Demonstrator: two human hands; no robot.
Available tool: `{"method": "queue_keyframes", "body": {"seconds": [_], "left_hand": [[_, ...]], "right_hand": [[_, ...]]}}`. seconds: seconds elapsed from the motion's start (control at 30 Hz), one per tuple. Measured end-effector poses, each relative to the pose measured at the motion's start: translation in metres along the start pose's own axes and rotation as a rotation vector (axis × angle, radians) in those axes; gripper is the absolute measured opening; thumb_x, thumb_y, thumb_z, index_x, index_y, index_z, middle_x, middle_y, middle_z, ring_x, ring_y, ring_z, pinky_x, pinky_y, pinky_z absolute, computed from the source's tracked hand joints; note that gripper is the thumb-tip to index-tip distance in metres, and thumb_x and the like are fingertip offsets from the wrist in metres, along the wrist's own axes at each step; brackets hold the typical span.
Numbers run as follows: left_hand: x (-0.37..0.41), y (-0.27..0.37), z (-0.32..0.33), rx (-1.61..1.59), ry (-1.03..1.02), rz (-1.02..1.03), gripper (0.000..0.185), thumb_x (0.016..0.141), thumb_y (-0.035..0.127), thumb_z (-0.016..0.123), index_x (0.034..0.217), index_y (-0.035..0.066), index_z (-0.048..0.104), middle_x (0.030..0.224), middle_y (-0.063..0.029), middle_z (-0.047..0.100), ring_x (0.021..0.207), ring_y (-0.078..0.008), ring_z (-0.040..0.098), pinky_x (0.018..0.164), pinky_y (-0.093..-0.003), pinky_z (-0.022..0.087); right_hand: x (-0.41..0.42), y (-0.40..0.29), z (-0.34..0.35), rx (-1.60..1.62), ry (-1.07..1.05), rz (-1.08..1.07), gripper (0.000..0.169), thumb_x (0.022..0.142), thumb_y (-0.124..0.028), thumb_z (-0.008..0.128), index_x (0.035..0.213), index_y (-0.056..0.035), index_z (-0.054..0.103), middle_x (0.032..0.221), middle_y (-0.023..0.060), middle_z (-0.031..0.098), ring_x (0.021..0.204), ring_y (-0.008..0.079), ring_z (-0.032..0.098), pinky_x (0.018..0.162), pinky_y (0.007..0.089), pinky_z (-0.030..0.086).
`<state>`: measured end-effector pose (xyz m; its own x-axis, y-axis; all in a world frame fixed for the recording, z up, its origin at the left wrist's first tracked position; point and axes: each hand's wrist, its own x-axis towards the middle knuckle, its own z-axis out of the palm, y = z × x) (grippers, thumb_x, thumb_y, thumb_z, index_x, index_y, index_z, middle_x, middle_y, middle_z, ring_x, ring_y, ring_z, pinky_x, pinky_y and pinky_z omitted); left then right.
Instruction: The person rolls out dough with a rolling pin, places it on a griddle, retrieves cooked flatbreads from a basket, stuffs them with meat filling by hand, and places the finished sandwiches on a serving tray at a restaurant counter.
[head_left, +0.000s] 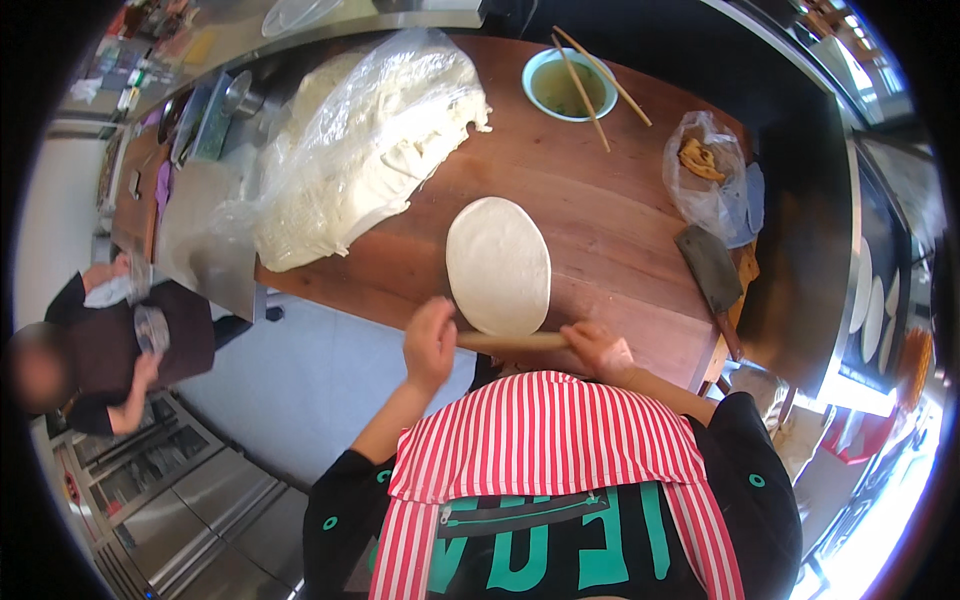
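Note:
A wooden rolling pin (513, 340) lies crosswise at the near edge of the wooden work table (600, 187), at the near end of a flat oval of dough (498, 262). My left hand (431, 342) is at the pin's left end, its fingers curled; whether they close round the pin is hard to tell. At the right end, my right hand (598, 349) holds the pin with its fingers, slightly blurred. Beyond and to the left of the oval rests a large mass of dough (382, 165), partly under a clear plastic sheet (337, 112).
A bowl of greenish liquid (570, 84) has chopsticks (581, 94) across it. Towards the right lie a plastic bag with fried food (701, 161) and a cleaver (709, 270). Flat dough rounds (872, 319) sit on a griddle. Another person (142, 337) stands at the left.

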<state>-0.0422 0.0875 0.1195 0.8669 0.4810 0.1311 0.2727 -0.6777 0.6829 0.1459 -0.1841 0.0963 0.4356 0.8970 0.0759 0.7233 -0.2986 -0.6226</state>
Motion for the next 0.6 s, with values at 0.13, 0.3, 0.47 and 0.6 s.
{"method": "queue_keyframes", "body": {"seconds": [0.13,0.3,0.47,0.6], "left_hand": [[0.100,-0.025,0.022,0.108,0.312,-0.039,0.044,0.086,0.017,0.060,0.125,0.002,0.048,0.123,-0.0224,0.052,0.117,-0.0399,0.047,0.097,-0.0439,0.040],[0.172,0.009,0.045,0.149,-0.096,-0.320,0.037,0.081,0.029,0.060,0.111,0.009,0.065,0.104,-0.0153,0.065,0.097,-0.0334,0.062,0.082,-0.0426,0.049],[0.113,0.011,0.030,-0.208,0.049,0.115,0.013,0.086,0.002,0.055,0.097,-0.004,0.059,0.082,-0.0132,0.061,0.076,-0.0208,0.059,0.071,-0.0326,0.049],[0.128,0.067,-0.004,-0.478,-0.131,-0.073,0.010,0.090,0.006,0.051,0.085,-0.002,0.055,0.078,-0.0042,0.057,0.071,-0.0139,0.052,0.067,-0.0290,0.045]], "right_hand": [[0.019,0.017,-0.014,-0.165,0.307,0.200,0.041,0.076,-0.009,0.061,0.117,-0.0068,0.056,0.098,0.0147,0.060,0.088,0.0325,0.060,0.070,0.0411,0.052],[0.002,0.051,-0.018,-0.285,0.327,0.550,0.027,0.079,-0.018,0.057,0.105,-0.0108,0.060,0.091,0.0104,0.060,0.088,0.0287,0.059,0.072,0.0405,0.051],[-0.006,0.008,-0.042,-0.337,0.474,0.310,0.038,0.076,-0.015,0.061,0.114,-0.0077,0.057,0.116,0.0123,0.056,0.107,0.0299,0.055,0.083,0.0418,0.049],[-0.068,-0.035,-0.073,-0.175,0.492,0.401,0.044,0.076,-0.011,0.064,0.119,-0.0051,0.055,0.115,0.0130,0.056,0.104,0.0318,0.057,0.082,0.0413,0.050]]}}
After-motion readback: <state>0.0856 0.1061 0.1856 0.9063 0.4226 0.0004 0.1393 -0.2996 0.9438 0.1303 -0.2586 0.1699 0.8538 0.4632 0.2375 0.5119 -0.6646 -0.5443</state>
